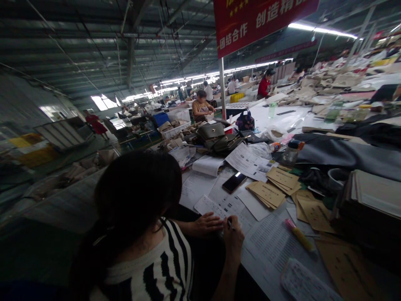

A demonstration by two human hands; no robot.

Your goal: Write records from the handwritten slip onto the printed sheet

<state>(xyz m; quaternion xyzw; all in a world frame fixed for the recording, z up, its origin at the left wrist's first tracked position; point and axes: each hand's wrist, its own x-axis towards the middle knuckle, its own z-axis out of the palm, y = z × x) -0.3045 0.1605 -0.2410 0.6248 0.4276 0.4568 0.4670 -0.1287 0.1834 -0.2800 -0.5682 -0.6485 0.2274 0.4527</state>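
Observation:
Neither my left hand nor my right hand shows in the head view. Directly in front of me a person in a black-and-white striped top (156,267) sits at the table, seen from behind. That person's right hand (233,232) grips a pen (231,225) over a small paper sheet (210,207). The person's left hand (208,223) lies flat near the sheet's lower edge. A dark phone (234,182) rests on papers beyond those hands. Brown paper envelopes (266,194) lie to the right of it.
Printed sheets (272,238), a yellow-pink tube (299,236) and a patterned phone case (307,280) lie on the near table. A stack of papers (372,200) stands at right. Dark leather bags (216,136) pile up farther back. Other workers (202,106) are in the distance.

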